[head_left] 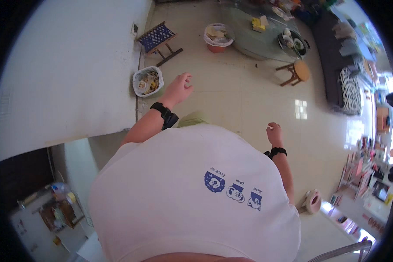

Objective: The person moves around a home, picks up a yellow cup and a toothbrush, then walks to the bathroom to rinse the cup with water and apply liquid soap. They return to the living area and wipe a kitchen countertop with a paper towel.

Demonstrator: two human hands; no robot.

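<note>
Bin (136, 85) w/ white liner & mixed rubbish inside stands at floor's (231, 98) L edge, by the wall (65, 65). It's the thing nearest L hand (179, 91), which hangs just to its R, apart from it in view. L grip half-open, fingers loosely bent, nothing visible in it.

R hand (275, 134) hangs over the floor, well apart from L. Fingers curled in; pale spot at the tips too small to make out, so can't tell how far that grip is open or if it has hold of smth. Black band on each wrist.

Stool (301, 70) w/ round wooden seat is nearest R hand, just off near edge of glass table (246, 39). On table: black pan (305, 52) w/ food nr the R edge, yellow box (258, 25) further L. Red bin (216, 49), also lined white, at table's L edge. Blue-seated rack-like stool (157, 38) by the wall, beyond the first bin. Dark sofa (329, 52) R of table. White shirt (192, 205) w/ blue animal prints fills lower middle.
</note>
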